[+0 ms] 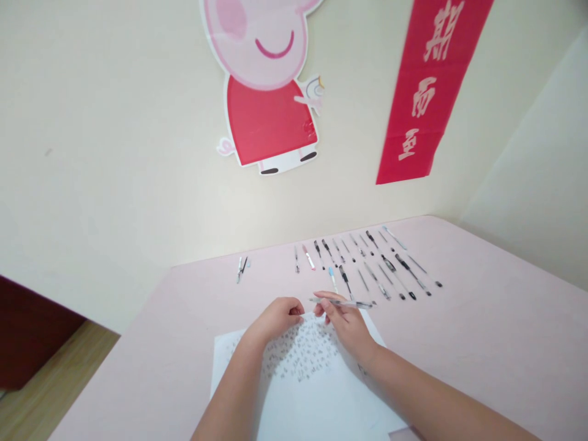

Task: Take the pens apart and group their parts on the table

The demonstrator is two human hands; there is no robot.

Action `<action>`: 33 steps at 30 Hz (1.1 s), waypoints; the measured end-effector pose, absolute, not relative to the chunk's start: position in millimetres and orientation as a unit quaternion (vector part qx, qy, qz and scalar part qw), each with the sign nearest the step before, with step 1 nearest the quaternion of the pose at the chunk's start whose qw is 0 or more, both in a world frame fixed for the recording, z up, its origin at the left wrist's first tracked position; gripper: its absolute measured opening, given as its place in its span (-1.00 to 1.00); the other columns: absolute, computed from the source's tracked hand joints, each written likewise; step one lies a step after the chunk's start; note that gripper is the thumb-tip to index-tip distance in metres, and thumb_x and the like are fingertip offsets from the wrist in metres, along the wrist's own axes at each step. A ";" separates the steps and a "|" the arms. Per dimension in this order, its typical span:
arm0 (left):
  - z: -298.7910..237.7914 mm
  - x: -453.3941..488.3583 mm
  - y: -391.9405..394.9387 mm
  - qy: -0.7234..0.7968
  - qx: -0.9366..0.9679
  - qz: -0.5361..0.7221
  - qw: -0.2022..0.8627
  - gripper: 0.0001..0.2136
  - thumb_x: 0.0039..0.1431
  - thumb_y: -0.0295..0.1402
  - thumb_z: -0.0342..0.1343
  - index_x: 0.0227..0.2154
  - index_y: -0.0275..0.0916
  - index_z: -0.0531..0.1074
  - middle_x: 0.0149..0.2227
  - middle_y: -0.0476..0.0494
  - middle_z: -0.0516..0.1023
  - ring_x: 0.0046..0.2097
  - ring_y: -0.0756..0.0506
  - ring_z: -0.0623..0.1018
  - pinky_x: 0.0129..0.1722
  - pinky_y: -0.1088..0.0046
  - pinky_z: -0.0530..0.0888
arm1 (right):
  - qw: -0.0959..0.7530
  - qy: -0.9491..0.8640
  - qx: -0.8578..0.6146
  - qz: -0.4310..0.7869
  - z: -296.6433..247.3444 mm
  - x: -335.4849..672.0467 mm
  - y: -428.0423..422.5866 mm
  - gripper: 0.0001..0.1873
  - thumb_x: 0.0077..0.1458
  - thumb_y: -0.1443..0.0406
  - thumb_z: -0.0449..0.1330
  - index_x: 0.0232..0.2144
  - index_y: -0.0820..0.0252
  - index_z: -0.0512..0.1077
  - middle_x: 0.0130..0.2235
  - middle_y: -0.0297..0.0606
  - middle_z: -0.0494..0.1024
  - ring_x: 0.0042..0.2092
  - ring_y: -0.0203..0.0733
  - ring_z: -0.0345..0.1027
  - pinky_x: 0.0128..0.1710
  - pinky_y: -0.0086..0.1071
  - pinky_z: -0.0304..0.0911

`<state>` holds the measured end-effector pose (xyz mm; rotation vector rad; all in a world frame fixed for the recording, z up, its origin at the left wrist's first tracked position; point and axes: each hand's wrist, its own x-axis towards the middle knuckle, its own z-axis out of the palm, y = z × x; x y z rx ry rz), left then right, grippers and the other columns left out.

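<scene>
A sheet of white paper [316, 410] lies in front of me, its upper part covered in small dark handwritten marks. My right hand [344, 321] is over the paper's top right part, closed on a slim clear pen [351, 303]. The pen lies nearly level across my fingers, one end pointing left and the other right. My left hand [281, 315] rests by the paper's top edge with its fingers curled in. What those fingers hold, if anything, is hidden. The two hands are a short gap apart.
Beyond my hands, several pens are laid out in rows on the pale pink table [478, 331], among them a black pen [345, 282] and a red-and-white pen [309, 258]. A small group of pens [239, 269] lies farther left. The wall [138, 153] borders the table's back edge.
</scene>
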<state>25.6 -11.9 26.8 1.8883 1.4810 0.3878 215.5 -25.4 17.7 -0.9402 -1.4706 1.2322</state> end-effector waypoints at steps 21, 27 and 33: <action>33.0 16.6 -1.9 0.599 0.752 0.146 0.234 -0.84 -0.06 -0.46 0.09 -0.35 -0.25 0.46 -0.33 -0.10 0.49 -0.26 -0.07 0.45 -0.24 0.42 0.36 | 0.469 -0.515 -0.429 0.575 25.8 242.4 -26.0 -0.65 0.03 0.01 0.11 -0.43 0.18 0.32 -0.59 -0.41 0.32 -0.57 -0.35 0.14 -0.59 -0.47 0.07; 41.6 35.2 -34.2 0.567 0.787 0.220 0.108 -0.74 0.04 -0.44 0.06 -0.15 -0.22 0.38 -0.12 -0.21 0.41 -0.04 -0.16 0.38 -0.02 0.22 0.32 | 0.452 -0.541 -0.426 0.567 21.6 242.6 -23.2 -0.69 0.00 0.04 0.15 -0.42 0.18 0.35 -0.53 -0.35 0.38 -0.51 -0.32 0.22 -0.54 -0.45 0.14; 37.6 61.4 -82.9 0.532 0.813 0.183 0.150 -0.61 0.04 -0.37 0.11 -0.02 -0.15 0.30 0.09 -0.22 0.31 0.10 -0.20 0.31 0.08 0.13 0.28 | 0.429 -0.580 -0.437 0.538 16.1 243.3 -23.6 -0.82 -0.08 0.18 0.18 -0.46 0.17 0.36 -0.54 -0.42 0.33 -0.52 -0.35 0.16 -0.52 -0.45 0.10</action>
